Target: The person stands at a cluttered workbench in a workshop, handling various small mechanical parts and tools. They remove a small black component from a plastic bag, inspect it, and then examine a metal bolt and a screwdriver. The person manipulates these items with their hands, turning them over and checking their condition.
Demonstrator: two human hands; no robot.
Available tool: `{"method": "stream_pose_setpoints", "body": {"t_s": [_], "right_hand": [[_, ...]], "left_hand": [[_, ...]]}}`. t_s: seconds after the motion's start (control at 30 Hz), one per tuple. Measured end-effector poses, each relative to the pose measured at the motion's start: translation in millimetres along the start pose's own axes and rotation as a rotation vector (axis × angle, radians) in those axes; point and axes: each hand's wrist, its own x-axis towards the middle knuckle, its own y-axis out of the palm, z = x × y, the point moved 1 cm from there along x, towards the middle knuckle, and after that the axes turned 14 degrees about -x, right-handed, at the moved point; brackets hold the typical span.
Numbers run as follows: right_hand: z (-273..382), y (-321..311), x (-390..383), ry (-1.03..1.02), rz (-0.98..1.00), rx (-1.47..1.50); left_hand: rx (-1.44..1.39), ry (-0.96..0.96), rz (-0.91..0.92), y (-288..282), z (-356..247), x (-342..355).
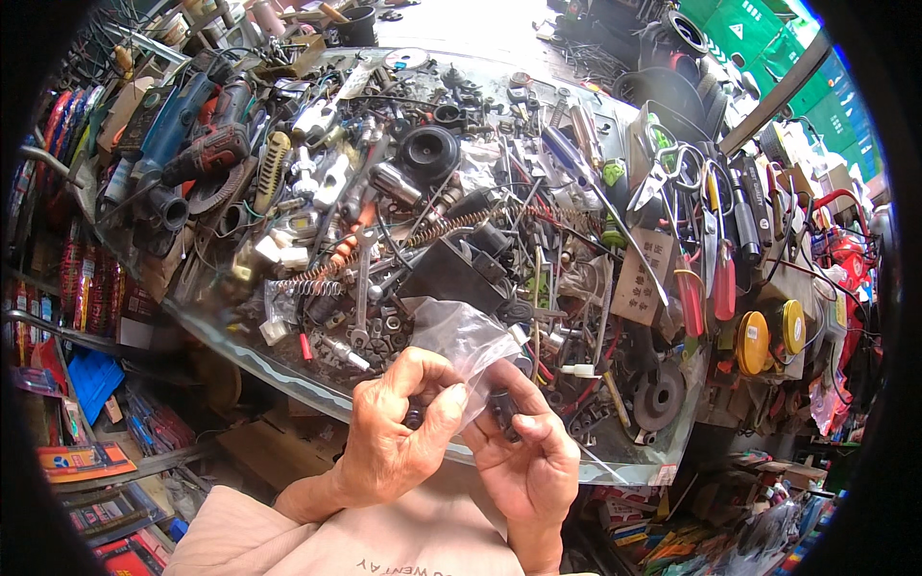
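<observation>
My left hand is closed, its thumb and index finger pinching a clear plastic bag, with a small dark item partly showing in its curl. My right hand is beside it, palm up with curled fingers around a small dark cylindrical part at the lower end of the bag. Both hands are at the near edge of a glass-topped counter. Beyond the bag are a black box, an open-end wrench and many loose metal parts.
Jumbled hardware, springs and a black round part cover the counter. Power tools lie at left. Scissors, red-handled tools and yellow tins crowd the right. Packed shelves flank the counter below.
</observation>
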Motion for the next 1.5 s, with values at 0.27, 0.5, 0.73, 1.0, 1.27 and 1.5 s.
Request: {"method": "stream_pose_setpoints", "body": {"t_s": [0.27,0.5,0.73,1.0,1.27,1.5], "right_hand": [[-6,-22,1,-0.022,0.155,0.244],[8,1,-6,0.005,-0.070,-0.056],[3,-25,-5,-0.005,0.161,0.184],[0,-29,-1,-0.031,0.215,0.180],[7,-9,-5,-0.081,0.054,-0.058],[0,-22,-4,-0.099,0.107,0.120]], "left_hand": [[0.161,0.105,0.205,5,-5,-1],[0.496,0.388,0.466,6,2,8],[0.242,0.204,0.345,10,6,5],[-0.792,-0.593,0.191,-7,8,8],[-1.280,-0.809,0.155,-14,15,14],[-1.427,-0.874,0.103,-12,24,7]]}}
